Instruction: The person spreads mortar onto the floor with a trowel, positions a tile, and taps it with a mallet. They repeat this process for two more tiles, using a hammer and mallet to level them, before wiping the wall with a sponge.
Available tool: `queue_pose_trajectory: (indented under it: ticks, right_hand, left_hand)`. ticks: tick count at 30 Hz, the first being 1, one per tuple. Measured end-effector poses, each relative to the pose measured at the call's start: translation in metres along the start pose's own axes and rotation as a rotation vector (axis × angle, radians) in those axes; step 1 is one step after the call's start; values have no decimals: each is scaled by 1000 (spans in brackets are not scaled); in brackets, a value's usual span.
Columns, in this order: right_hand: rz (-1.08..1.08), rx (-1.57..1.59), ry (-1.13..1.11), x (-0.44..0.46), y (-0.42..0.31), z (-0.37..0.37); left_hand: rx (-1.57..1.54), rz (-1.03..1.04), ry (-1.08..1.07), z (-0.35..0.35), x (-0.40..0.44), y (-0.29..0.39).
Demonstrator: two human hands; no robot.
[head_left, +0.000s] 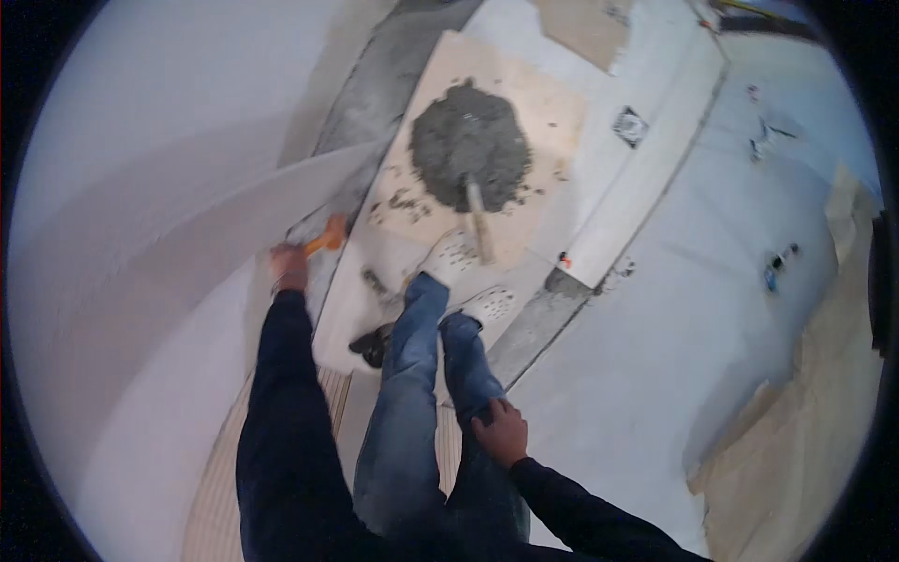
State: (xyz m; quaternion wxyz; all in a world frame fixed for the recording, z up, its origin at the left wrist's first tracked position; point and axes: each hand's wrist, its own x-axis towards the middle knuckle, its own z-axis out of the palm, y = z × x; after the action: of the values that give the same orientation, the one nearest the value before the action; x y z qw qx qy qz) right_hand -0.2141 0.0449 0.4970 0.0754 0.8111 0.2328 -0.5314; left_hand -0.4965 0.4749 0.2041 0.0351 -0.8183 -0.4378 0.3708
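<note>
Low beside the curved white wall, my left hand [290, 267] is closed round the handle of an orange tool [325, 236] with a wider end; its exact kind is not clear. My right hand [503, 433] lies with its fingers stretched over my knee in blue jeans [403, 403], holding nothing. In front of my white clogs [487, 305], a heap of wet grey mortar [454, 140] sits on a pale board [546, 178]. A light handle [479, 225] sticks out of the mortar toward me; whatever it belongs to is buried.
The curved white wall [178, 215] rises close on my left. Beside my feet lie a small hand tool [375, 284] and a black object [372, 347]. Crumpled brown paper [787, 450] covers part of the right side. Small items [779, 267] are scattered on the pale floor.
</note>
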Motion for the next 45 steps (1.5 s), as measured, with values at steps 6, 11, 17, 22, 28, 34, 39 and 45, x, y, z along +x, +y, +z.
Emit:
queue_pose_trajectory:
  ticks: [6, 11, 17, 22, 28, 34, 39, 45]
  right_hand:
    - [6, 36, -12, -3, -7, -13]
    - [40, 126, -5, -25, -2, -32]
    - [233, -58, -73, -63, 38, -129]
    - [333, 172, 348, -89, 94, -218]
    - [435, 400, 358, -131, 144, -260]
    - [-18, 107, -11, -47, 203, -205]
    - [-56, 195, 16, 18, 170, -362]
    - [70, 1053, 480, 98, 139, -672]
  left_hand:
    - [151, 240, 43, -110, -52, 3]
    - [-340, 19, -353, -130, -179, 12]
    - [-1387, -251, -1313, -219, -295, 9]
    - [-1570, 14, -1486, -338, -276, 24]
    - [-1206, 99, -1497, -425, -182, 23]
    - [-1050, 131, -870, -617, -55, 91]
    - [-1098, 44, -811, -772, -2, 148]
    - [-963, 169, -666, -886, 60, 192]
